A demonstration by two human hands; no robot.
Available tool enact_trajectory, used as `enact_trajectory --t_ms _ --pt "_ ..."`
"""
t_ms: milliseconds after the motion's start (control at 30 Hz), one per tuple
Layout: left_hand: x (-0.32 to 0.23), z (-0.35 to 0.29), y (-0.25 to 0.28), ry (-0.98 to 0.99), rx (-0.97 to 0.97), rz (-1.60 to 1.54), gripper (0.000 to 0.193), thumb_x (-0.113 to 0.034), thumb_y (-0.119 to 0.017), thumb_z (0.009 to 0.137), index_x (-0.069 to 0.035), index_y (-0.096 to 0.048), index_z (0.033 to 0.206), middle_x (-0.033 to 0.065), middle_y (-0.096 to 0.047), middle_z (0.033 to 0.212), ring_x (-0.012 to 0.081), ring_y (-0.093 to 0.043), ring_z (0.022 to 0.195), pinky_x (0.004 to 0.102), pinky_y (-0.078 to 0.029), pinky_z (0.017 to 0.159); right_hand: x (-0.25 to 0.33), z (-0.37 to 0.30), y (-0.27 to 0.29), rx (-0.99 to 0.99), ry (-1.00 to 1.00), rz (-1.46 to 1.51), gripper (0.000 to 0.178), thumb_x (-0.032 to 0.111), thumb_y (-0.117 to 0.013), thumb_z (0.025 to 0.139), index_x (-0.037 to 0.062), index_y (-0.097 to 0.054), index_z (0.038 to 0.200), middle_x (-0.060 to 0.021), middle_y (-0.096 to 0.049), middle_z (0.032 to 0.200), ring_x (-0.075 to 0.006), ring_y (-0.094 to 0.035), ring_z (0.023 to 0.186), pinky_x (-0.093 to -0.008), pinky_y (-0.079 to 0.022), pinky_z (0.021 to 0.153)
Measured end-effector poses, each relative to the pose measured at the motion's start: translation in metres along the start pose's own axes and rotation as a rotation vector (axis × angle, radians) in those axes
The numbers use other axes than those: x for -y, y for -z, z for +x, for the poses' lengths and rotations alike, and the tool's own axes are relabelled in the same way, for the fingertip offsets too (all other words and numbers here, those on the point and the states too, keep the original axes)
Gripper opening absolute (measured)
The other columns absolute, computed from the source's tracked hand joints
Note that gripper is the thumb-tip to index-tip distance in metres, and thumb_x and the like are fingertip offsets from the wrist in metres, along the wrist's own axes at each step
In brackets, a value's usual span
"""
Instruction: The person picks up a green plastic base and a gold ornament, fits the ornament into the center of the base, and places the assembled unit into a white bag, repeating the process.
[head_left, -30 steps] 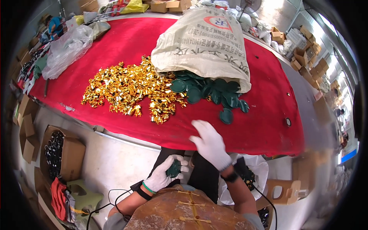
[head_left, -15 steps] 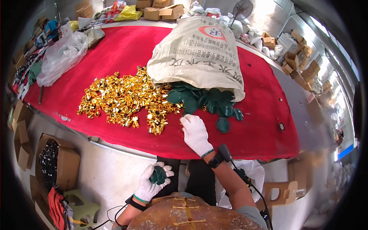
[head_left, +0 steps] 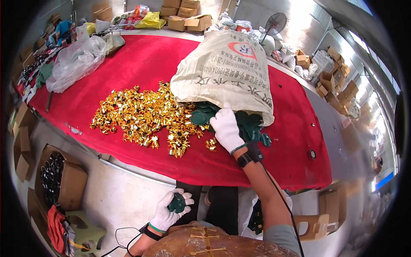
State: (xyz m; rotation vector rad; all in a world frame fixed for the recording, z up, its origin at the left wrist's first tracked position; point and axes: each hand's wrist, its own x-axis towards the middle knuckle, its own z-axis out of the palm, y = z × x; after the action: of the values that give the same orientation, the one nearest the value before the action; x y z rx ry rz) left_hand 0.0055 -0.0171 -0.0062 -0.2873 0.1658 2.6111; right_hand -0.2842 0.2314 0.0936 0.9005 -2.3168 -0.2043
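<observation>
My left hand [head_left: 168,210], in a white knit glove, is held low over my lap with its fingers wrapped round a dark green disc [head_left: 177,203]; whether several are stacked there I cannot tell. On the red cloth, my gloved right hand [head_left: 227,128] lies over a pile of dark green discs [head_left: 250,119] at the mouth of a pale woven sack [head_left: 218,64]. Its fingers bend away from view and the fingertips are hidden. Left of it spreads a heap of shiny gold clip-like pieces [head_left: 141,115]. A small gold cluster [head_left: 211,144] sits apart, near my right wrist.
The red-covered table [head_left: 274,167] curves across in front of me. A clear plastic bag [head_left: 77,64] lies on its far left. At the lower left stand a cardboard box [head_left: 72,184] of black parts and a green stool [head_left: 87,231]. A white bag [head_left: 252,214] hangs by my right leg.
My right hand has moved forward and right, from the cloth beside the gold heap onto the green discs. The small gold cluster has come into view. My left hand keeps its hold.
</observation>
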Motion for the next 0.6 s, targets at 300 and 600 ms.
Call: enact_trajectory --t_ms 300,600 --pt "-0.001 0.007 0.002 0.024 -0.011 0.006 0.042 -0.032 -0.070 0.103 -0.002 -0.059 0.130 0.0198 -0.060 0.122 0.0350 -0.060 0.114 0.0441 -0.057 0.091 -0.002 0.060 -0.040 0.185 0.096 0.370 0.014 0.011 -0.064 0.088 0.0088 -0.076 0.096 -0.0105 -0.072 0.115 -0.0338 -0.064 0.113 -0.0460 -0.054 0.094" --pt "-0.004 -0.003 0.015 -0.004 -0.002 -0.004 0.042 -0.033 -0.069 0.104 -0.002 -0.060 0.131 0.0228 -0.062 0.128 0.0389 -0.063 0.117 0.0457 -0.057 0.092 0.000 0.079 -0.024 0.411 0.076 0.298 0.013 0.012 -0.066 0.087 0.0110 -0.076 0.095 -0.0140 -0.069 0.102 -0.0364 -0.064 0.105 -0.0475 -0.052 0.091"
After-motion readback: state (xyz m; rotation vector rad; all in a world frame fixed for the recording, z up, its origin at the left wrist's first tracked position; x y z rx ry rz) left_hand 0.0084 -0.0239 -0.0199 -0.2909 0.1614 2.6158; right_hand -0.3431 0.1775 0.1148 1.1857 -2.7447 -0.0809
